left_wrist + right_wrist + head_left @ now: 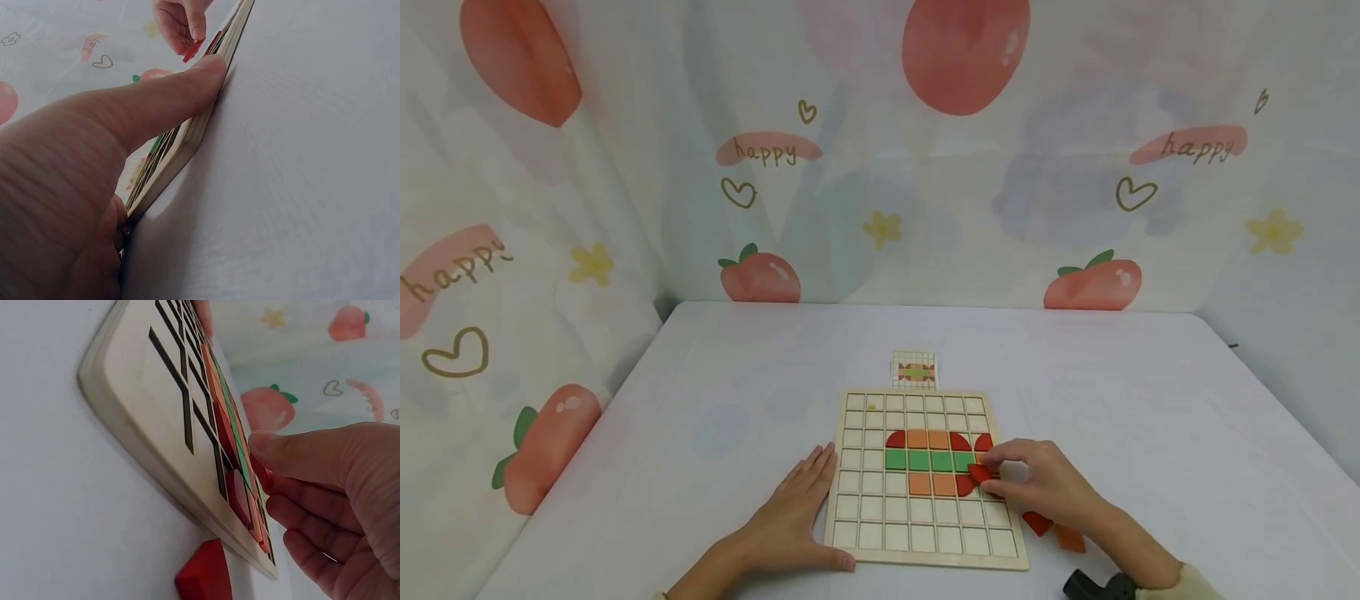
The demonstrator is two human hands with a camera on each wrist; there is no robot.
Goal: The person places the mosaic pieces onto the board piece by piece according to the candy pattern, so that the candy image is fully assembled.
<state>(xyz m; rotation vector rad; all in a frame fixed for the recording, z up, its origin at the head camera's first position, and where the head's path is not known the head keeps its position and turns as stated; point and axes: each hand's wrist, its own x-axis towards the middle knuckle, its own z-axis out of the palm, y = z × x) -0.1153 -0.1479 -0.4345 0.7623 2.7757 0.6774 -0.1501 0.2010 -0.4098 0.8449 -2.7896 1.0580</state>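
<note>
A wooden grid board point(913, 540) lies on the table, its middle rows holding green tiles point(928, 460), orange tiles point(932, 484) and dark red rounded pieces. Between thumb and fingers, my right hand point(1045, 483) pinches a red tile point(979, 472) over the right part of the board. In the right wrist view that tile is mostly hidden behind the thumb. My left hand point(786, 521) rests against the board's left side with fingers extended, its thumb at the front left corner. The left wrist view shows the thumb point(169, 103) lying along the board's rim.
A small pattern card point(914, 369) lies behind the board, showing a similar coloured figure. Loose by the board's right front corner are a red piece point(1037, 523) and an orange tile point(1070, 538). A black device point(1097, 586) is at the right wrist. Printed cloth hangs around the table.
</note>
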